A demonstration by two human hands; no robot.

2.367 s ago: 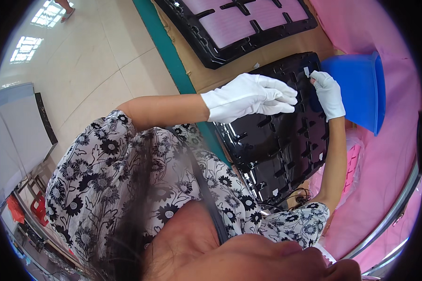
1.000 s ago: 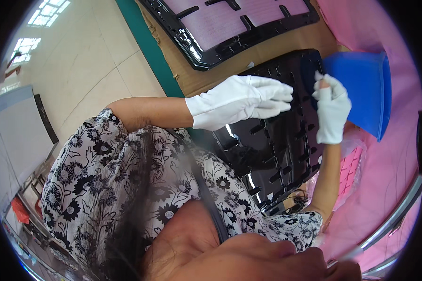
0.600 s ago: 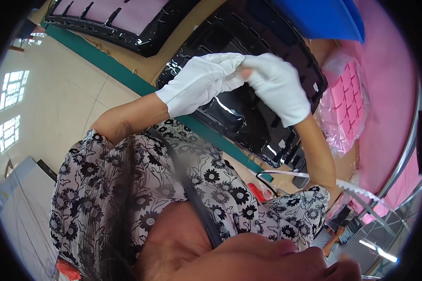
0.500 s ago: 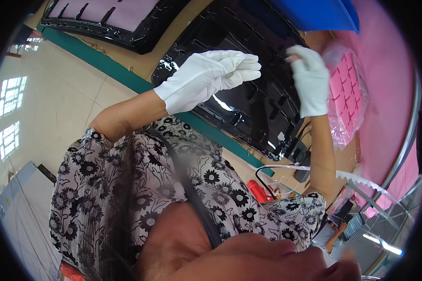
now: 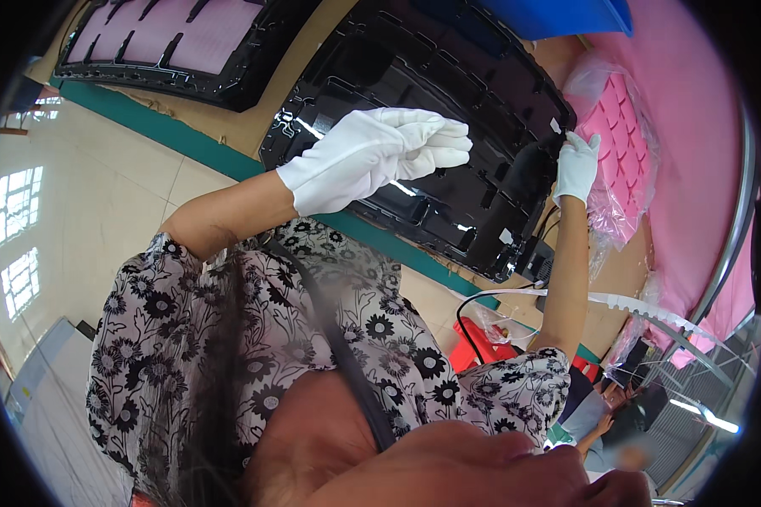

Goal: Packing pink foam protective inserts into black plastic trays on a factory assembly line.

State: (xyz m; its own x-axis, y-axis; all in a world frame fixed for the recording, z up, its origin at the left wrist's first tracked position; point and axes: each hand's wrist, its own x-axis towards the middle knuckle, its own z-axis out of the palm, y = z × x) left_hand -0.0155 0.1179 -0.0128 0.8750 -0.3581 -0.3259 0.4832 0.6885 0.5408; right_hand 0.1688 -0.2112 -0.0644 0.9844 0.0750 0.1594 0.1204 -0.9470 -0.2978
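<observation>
A large glossy black moulded panel (image 5: 448,203) with raised ribs lies flat in front of me. My left hand (image 5: 376,156), in a white glove, hovers over it with the fingers drawn together and bent. Whatever they may hold is hidden. At the panel's right edge is my right hand (image 5: 577,166), also white-gloved, its fingertips parted and reaching the rim. A small white patch (image 5: 555,125) sits on the panel beside those fingertips, and another white patch (image 5: 506,237) near its lower right corner. Right next to my right hand lies a pink patterned sheet (image 5: 621,152) in clear plastic.
A second black panel (image 5: 237,80) with a pinkish middle rests at the upper left. A blue bin (image 5: 566,17) stands at the top right, near pink cloth (image 5: 693,101). The table has a green edge (image 5: 220,152). A co-worker's arm (image 5: 596,431) shows at lower right.
My right hand has moved right, from above the panel to its right edge. The white patch near that edge now shows. My left hand keeps its shape; the view has shifted slightly.
</observation>
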